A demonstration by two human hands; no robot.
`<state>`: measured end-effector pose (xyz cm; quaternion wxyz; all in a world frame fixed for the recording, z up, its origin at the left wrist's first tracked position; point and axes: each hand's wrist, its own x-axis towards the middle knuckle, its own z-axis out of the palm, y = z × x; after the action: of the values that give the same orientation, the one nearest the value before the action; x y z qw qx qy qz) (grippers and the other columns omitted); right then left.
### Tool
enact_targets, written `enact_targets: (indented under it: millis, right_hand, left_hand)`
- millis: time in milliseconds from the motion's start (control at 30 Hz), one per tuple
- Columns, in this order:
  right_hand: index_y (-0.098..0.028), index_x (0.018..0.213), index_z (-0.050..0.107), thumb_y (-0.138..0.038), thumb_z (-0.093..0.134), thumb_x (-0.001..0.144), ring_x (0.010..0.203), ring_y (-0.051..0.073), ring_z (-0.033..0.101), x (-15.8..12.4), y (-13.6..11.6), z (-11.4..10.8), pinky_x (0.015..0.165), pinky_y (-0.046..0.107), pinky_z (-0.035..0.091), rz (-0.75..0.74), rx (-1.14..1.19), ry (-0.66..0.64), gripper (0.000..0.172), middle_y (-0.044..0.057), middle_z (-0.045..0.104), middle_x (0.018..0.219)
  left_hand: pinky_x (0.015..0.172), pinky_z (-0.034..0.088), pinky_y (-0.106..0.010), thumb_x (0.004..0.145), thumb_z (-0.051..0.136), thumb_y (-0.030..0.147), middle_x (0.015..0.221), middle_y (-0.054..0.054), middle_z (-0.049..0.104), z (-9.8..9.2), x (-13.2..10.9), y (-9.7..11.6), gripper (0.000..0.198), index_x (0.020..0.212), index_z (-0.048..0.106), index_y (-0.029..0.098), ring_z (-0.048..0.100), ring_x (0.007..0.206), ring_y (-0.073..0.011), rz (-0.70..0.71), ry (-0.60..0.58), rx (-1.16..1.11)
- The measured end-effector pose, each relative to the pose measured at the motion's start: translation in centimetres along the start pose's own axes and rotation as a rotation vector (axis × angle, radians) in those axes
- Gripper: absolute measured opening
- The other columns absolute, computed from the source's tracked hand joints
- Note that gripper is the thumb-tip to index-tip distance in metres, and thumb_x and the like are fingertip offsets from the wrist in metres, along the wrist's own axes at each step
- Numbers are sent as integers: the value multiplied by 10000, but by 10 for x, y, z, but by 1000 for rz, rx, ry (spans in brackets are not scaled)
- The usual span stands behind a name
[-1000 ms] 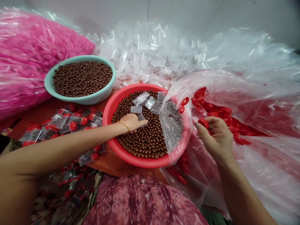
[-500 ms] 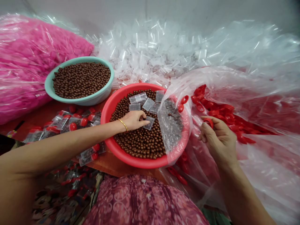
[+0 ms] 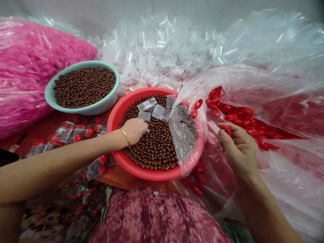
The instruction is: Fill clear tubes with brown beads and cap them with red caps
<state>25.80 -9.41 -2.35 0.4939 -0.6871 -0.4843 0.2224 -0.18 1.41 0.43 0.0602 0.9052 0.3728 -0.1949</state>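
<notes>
My left hand (image 3: 136,131), with a gold bangle at the wrist, is closed low over the brown balls (image 3: 154,152) in a red basin (image 3: 141,174). A bit of a small clear plastic container (image 3: 146,131) pokes out past its fingers; the rest is hidden by the hand. Just beyond, several more flat clear containers (image 3: 158,111) lie on the balls. Right of the basin, my right hand (image 3: 239,145) pinches a red plastic cap (image 3: 226,128) between thumb and fingers, beside a heap of red caps (image 3: 238,114) in a clear bag.
A light-blue basin (image 3: 115,88) of brown balls stands at the left, by a bag of pink pieces (image 3: 30,67). Filled, red-capped containers (image 3: 81,133) lie left of the red basin. Clear containers (image 3: 157,57) pile up behind. The bag's plastic film (image 3: 183,135) drapes over the basin's right side.
My left hand has drawn left and closed on the clear container it was touching, which has left its spot on the balls. The right hand still holds the red cap, nearly unmoved.
</notes>
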Motion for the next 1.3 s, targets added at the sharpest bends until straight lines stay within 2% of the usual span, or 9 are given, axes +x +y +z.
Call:
enact_targets:
  millis: [100,200,333,467,567,667,900,1133,1300]
  right_hand:
    - [-180,917,587,-374,571,790,483,88,397,0,-3,5,465,257,311,39,63,-43,232,-48,460,582]
    - [-182,943,604,-381,588,777,481,90,398,-2,-4,8,460,256,315,63,67,-51,260,-51,462,577]
    - [-195,986,613,-428,519,812,439,95,387,-3,-3,4,422,247,333,119,189,-129,306,-65,414,534]
    - [-191,953,626,-365,458,790,429,108,411,2,-15,6,389,251,362,164,318,-274,292,-47,435,543]
    - [-189,929,646,-354,505,770,443,102,431,7,-34,18,405,242,372,113,236,-299,269,-32,493,563]
    - [-205,995,654,-403,533,801,456,97,434,10,-52,37,432,229,377,9,123,-362,303,-44,487,548]
    - [-213,1050,639,-388,475,862,588,106,522,14,-61,74,492,215,427,-169,59,-486,305,3,613,751]
    - [-221,1063,626,-360,463,876,844,159,613,11,-59,82,685,279,510,-198,10,-512,285,28,669,957]
    - [-211,1081,609,-314,477,870,970,178,612,7,-55,89,884,351,480,-304,13,-457,270,54,670,1071]
  left_hand:
    - [788,487,-334,835,364,42,970,-174,670,6,8,11,311,943,653,79,635,973,-269,111,-48,27]
    - [824,485,-316,793,466,70,966,-135,681,16,25,24,230,917,656,107,634,972,-248,145,-7,-158]
    - [776,488,-269,701,603,100,858,-47,686,22,39,19,168,867,623,119,632,843,-176,111,2,-752]
    - [796,478,-245,686,640,103,844,-4,673,20,28,3,225,902,581,112,605,781,-95,139,27,-1432]
    - [824,478,-247,641,690,87,884,-7,681,18,12,-3,341,966,591,121,608,803,-84,87,25,-1687]
    - [808,488,-238,615,733,107,841,-5,683,17,-1,-1,325,918,619,114,610,764,-77,27,-5,-1869]
    - [710,490,-245,684,719,169,730,15,644,20,-5,2,246,891,593,125,620,627,-75,-171,-98,-1945]
    - [888,449,-295,678,693,99,829,11,644,20,-2,4,233,890,599,110,579,788,-88,20,128,-1831]
    - [833,470,-289,719,653,93,769,28,607,21,-3,6,185,876,559,117,569,739,-78,81,49,-1898]
